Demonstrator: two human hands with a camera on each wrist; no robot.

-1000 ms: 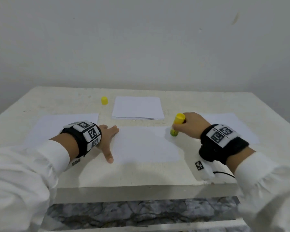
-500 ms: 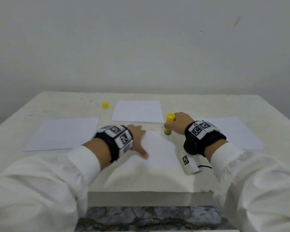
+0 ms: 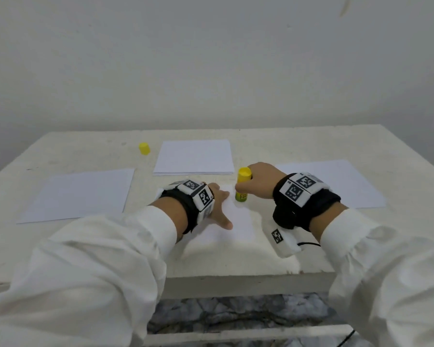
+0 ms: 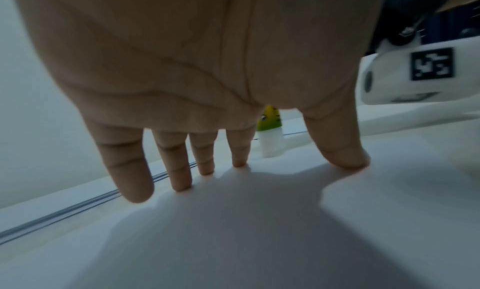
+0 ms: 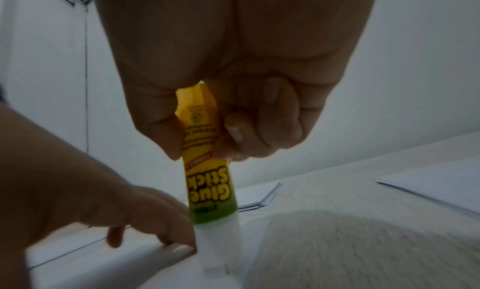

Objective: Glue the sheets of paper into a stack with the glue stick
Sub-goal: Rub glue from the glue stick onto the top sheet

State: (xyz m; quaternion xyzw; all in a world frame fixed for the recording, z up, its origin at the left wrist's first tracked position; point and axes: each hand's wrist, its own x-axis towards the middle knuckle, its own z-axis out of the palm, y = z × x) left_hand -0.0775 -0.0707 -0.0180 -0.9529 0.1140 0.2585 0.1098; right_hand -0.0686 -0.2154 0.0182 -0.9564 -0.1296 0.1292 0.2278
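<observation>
We are gluing the near sheet [image 3: 238, 219], left hand [image 3: 217, 205] spread flat on it, right hand [image 3: 257, 181] pinching the glue stick [image 3: 242, 186], next stroking glue along its far edge

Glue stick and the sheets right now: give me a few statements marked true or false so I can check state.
1. The right hand grips the glue stick, tip down on the near sheet. True.
2. The yellow cap is on the stick. False: it stands apart on the table.
3. The left hand is lifted clear. False: its fingers press the near sheet.
4. A paper stack lies beyond the hands. True.
</observation>
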